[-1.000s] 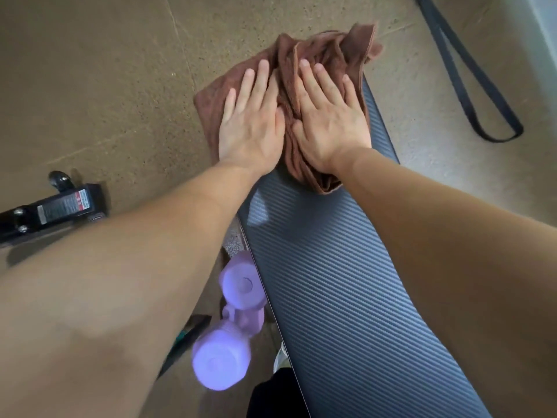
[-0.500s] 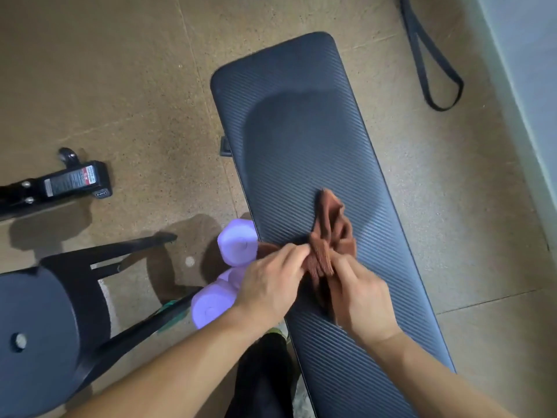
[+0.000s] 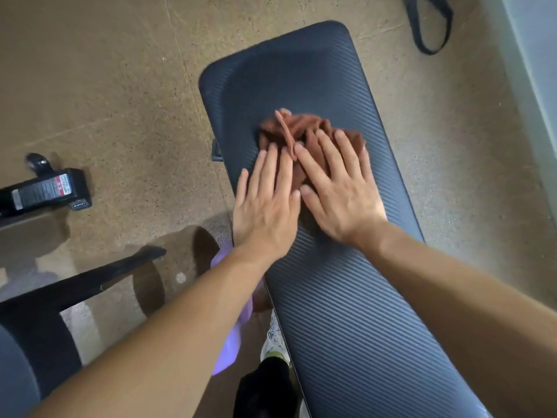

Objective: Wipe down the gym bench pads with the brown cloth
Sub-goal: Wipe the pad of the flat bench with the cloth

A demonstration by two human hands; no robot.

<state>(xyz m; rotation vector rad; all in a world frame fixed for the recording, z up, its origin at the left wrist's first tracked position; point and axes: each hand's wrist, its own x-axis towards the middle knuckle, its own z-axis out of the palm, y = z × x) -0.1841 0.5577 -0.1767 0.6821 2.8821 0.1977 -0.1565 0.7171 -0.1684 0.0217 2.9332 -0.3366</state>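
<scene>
Hands (image 3: 304, 203) flat, fingers spread, pressing brown cloth (image 3: 301, 131)

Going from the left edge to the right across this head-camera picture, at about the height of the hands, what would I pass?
Black metal bar with a red-and-white label → tan speckled floor → left hand → right hand, both flat on the crumpled brown cloth → right edge of the dark ribbed bench pad.

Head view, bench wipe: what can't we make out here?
- Brown cloth: near half hidden under left hand and right hand.
- Bench pad: near end cut off by bottom edge; frame underneath hidden by the pad.
- Purple dumbbell: mostly behind the left forearm.
- Black strap: cut off by top edge.
- Label on black bar: text too small.
</scene>
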